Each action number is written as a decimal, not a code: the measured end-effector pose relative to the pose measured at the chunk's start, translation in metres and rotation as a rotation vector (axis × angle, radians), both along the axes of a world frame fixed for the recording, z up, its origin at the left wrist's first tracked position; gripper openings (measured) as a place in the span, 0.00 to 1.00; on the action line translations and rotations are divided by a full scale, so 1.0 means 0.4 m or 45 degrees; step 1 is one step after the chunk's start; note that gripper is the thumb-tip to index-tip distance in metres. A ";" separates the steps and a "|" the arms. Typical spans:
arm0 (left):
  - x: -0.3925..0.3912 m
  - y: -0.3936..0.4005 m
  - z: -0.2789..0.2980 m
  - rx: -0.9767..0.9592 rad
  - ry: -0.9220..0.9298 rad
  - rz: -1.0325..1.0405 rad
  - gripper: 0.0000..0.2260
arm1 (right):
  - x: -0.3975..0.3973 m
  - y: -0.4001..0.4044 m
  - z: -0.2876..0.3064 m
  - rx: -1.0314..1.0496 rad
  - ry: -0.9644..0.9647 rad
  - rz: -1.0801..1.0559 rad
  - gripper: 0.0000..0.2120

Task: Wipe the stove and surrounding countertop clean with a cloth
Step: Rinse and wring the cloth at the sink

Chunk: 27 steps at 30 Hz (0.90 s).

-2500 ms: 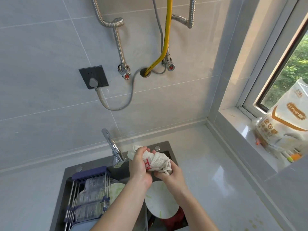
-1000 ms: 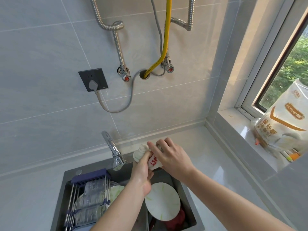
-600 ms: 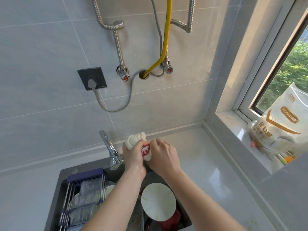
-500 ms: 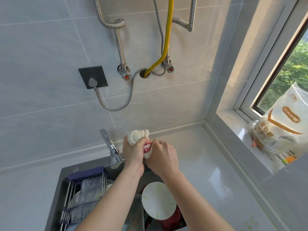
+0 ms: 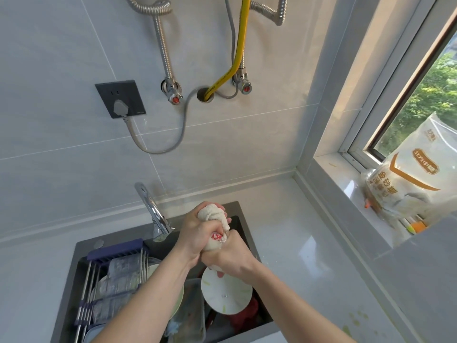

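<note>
Head view, single frame: cloth [image 5: 214, 220], off-white with a red mark, bunched and twisted, was held above the back of the sink [image 5: 81, 246]; left hand [image 5: 195, 233] was wrapped tight round its upper part, with a knot of fabric bulging out above the fingers; right hand [image 5: 230, 256] was closed round its lower end, the two hands pressed together. Sink, dark and set into the pale countertop [image 5: 296, 243], held a rack [image 5: 113, 278] of clear containers on its left side, a round white plate [image 5: 226, 293] directly under the hands, a red item partly hidden beneath the plate, and a clear tray between rack and plate. Chrome tap [image 5: 153, 211] stood at the back edge of the sink, just left of the hands. Tiled wall behind carried a dark socket [image 5: 120, 99] with a grey plug and cable, two metal valves with red knobs, corrugated metal hoses, and a yellow hose [image 5: 238, 45] running into a hole in the tile. Window sill [image 5: 346, 179] at right bore a printed plastic bag [image 5: 408, 184] leaning by the window frame. Small yellowish spots marked the countertop at lower right
</note>
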State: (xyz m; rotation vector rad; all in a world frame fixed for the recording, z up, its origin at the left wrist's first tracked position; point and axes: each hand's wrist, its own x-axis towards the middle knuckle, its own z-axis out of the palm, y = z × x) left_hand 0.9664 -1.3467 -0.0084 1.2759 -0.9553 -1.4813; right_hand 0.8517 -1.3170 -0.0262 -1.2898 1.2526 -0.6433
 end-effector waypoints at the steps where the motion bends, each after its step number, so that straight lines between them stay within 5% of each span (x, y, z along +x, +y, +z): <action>1: 0.000 0.002 0.005 -0.014 0.004 -0.022 0.15 | -0.003 0.002 0.008 0.008 -0.042 0.027 0.03; 13: -0.009 0.005 -0.099 -0.065 0.067 -0.152 0.12 | -0.043 0.022 -0.074 0.395 -0.272 0.177 0.14; 18: -0.027 0.015 -0.113 -0.049 0.011 -0.171 0.11 | -0.059 0.045 -0.079 0.486 -0.413 0.147 0.12; 23: -0.053 -0.010 -0.120 0.063 -0.060 0.090 0.13 | -0.070 0.018 -0.096 0.146 0.168 -0.022 0.12; 27: -0.067 -0.033 -0.134 0.016 -0.204 0.301 0.18 | -0.085 0.040 -0.127 -0.447 0.681 -0.296 0.21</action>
